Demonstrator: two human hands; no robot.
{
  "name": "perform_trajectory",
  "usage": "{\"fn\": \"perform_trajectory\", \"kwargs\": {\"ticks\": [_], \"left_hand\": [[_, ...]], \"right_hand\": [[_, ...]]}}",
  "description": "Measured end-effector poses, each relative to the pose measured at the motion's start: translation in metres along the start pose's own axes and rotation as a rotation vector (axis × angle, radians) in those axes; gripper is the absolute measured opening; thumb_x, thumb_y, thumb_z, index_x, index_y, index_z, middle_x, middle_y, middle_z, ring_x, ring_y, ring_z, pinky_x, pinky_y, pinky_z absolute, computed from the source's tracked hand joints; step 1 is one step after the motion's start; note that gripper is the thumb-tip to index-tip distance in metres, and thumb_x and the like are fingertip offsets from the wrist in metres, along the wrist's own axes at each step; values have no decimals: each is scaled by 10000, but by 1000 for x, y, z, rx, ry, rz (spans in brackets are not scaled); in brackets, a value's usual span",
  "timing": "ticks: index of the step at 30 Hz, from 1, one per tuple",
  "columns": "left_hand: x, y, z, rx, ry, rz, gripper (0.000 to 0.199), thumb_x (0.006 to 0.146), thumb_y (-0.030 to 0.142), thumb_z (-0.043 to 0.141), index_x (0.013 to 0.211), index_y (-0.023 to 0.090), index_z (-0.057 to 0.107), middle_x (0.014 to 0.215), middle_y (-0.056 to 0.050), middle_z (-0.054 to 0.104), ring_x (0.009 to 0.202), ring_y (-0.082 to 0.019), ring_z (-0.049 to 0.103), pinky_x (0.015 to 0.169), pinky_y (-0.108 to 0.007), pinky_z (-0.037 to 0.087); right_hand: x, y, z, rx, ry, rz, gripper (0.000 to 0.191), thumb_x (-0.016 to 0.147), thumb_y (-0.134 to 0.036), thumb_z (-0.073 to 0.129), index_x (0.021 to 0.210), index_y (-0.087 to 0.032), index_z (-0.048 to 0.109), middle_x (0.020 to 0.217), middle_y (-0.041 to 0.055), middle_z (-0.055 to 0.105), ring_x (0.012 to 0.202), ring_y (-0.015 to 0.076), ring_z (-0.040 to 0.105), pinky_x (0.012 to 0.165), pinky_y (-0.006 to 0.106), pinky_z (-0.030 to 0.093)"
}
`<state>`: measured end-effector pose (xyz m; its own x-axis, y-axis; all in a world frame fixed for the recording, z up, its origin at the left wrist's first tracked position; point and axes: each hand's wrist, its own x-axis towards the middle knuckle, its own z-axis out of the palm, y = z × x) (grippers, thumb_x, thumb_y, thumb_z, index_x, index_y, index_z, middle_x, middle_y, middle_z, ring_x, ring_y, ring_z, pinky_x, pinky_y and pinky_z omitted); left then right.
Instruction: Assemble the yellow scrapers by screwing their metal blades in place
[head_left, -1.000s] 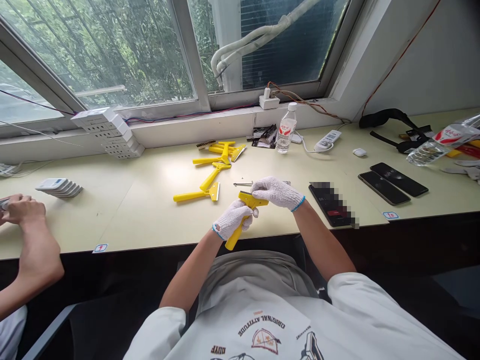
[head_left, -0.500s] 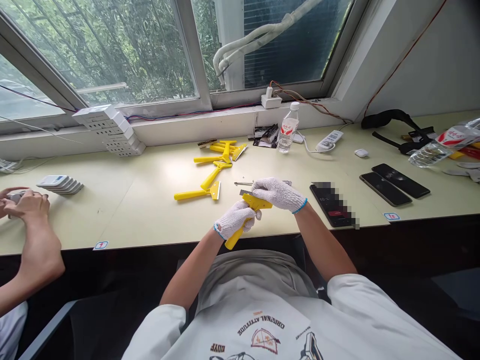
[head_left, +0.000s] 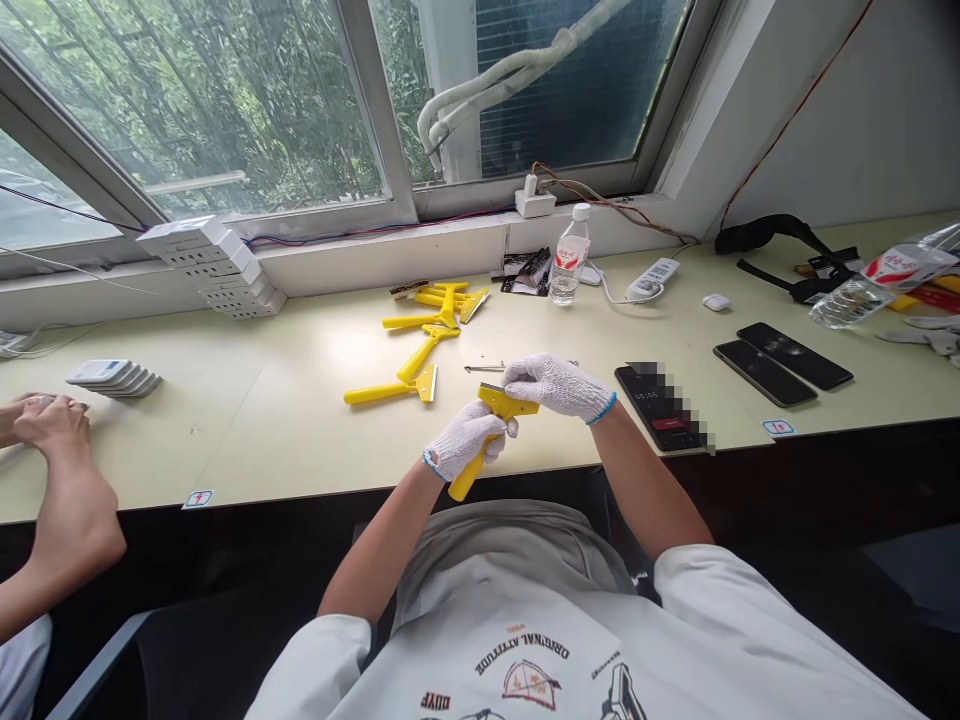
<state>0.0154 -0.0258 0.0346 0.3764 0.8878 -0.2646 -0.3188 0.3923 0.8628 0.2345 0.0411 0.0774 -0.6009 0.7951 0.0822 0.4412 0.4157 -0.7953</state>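
My left hand (head_left: 465, 442), in a white knit glove with blue cuff trim, is closed around the handle of a yellow scraper (head_left: 504, 403). The scraper's head points up and away from me, with a grey metal blade (head_left: 491, 387) along its far edge. Fingers of my right hand (head_left: 559, 388), gloved alike, pinch the blade at the right end of the head and partly hide it. Just beyond my hands lies a thin screwdriver-like metal tool (head_left: 484, 368), partly covered by the right hand. Several more yellow scrapers (head_left: 390, 390) lie on the table to the left and beyond.
Three phones (head_left: 660, 410) lie to the right on the table (head_left: 247, 440). A water bottle (head_left: 570, 255), black packets (head_left: 526, 270) and a power strip (head_left: 652, 280) stand near the window. At left, another person's hands (head_left: 52, 420) are beside stacked white devices (head_left: 112, 378).
The blade stuck out past the left of the scraper's head; now it sits closer along the head's far edge. Both hands keep their grip. The view has shifted slightly.
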Motion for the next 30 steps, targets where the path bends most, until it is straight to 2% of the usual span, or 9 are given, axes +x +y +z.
{"fn": "perform_trajectory", "kwargs": {"ticks": [3, 10, 13, 16, 19, 23, 26, 28, 30], "left_hand": [[3, 1, -4, 230, -186, -26, 81, 808, 232, 718, 857, 175, 692, 625, 0, 495, 544, -119, 407, 539, -285, 315], [-1, 10, -6, 267, -201, -24, 145, 808, 255, 705, 922, 173, 667, 735, -13, 554, 570, -110, 391, 542, -300, 278], [-1, 10, -7, 211, -213, -18, 183, 795, 258, 719, 946, 175, 658, 828, -25, 598, 571, -93, 393, 532, -283, 291], [3, 12, -12, 102, -197, -10, 261, 766, 264, 739, 996, 181, 648, 890, -24, 619, 551, -70, 367, 504, -251, 297], [12, 18, -21, 14, -115, 38, 276, 737, 265, 764, 958, 175, 626, 849, -4, 588, 525, -54, 335, 468, -227, 291], [20, 29, -37, -124, 52, 162, 272, 720, 235, 780, 902, 175, 586, 843, 14, 559, 510, -34, 309, 442, -202, 300], [20, 36, -46, -196, 125, 224, 255, 723, 201, 757, 911, 172, 586, 857, 10, 563, 521, -35, 325, 441, -192, 322], [19, 38, -50, -210, 147, 246, 263, 725, 182, 751, 929, 177, 584, 879, 3, 580, 527, -38, 345, 445, -190, 335], [18, 38, -50, -205, 153, 249, 273, 725, 175, 755, 935, 182, 581, 887, 1, 587, 525, -39, 359, 446, -192, 338]], "right_hand": [[1, 2, 1, 31, 7, -10, 264, 959, -378, 653, 975, -154, 792, 897, 49, 776, 811, 181, 659, 728, 300, 453], [4, 8, 5, 145, -35, 11, 277, 969, -422, 662, 935, -164, 756, 861, 28, 717, 776, 163, 593, 706, 295, 420], [6, 9, 5, 238, -54, 41, 300, 945, -461, 689, 942, -166, 739, 863, 25, 693, 763, 157, 566, 694, 291, 417], [10, 13, 4, 262, 47, 104, 313, 982, -469, 630, 976, -175, 738, 814, 12, 658, 707, 151, 532, 653, 289, 401], [16, 19, 6, -22, 148, 184, 292, 1028, -398, 564, 1022, -185, 762, 870, 34, 725, 770, 176, 618, 710, 300, 456], [25, 29, 14, -437, 163, 301, 291, 1029, -284, 586, 1211, -184, 790, 1191, 126, 807, 1065, 260, 720, 911, 343, 511], [27, 41, 15, -568, 252, 398, 427, 1028, -221, 547, 1407, -123, 716, 1423, 255, 704, 1282, 377, 651, 1046, 447, 488], [24, 50, 9, -645, 264, 450, 436, 1030, -221, 532, 1414, -113, 709, 1436, 286, 671, 1332, 424, 602, 1101, 505, 458], [17, 61, -2, -690, 233, 499, 390, 1026, -275, 577, 1351, -137, 743, 1379, 275, 685, 1301, 427, 603, 1089, 512, 461]]}}
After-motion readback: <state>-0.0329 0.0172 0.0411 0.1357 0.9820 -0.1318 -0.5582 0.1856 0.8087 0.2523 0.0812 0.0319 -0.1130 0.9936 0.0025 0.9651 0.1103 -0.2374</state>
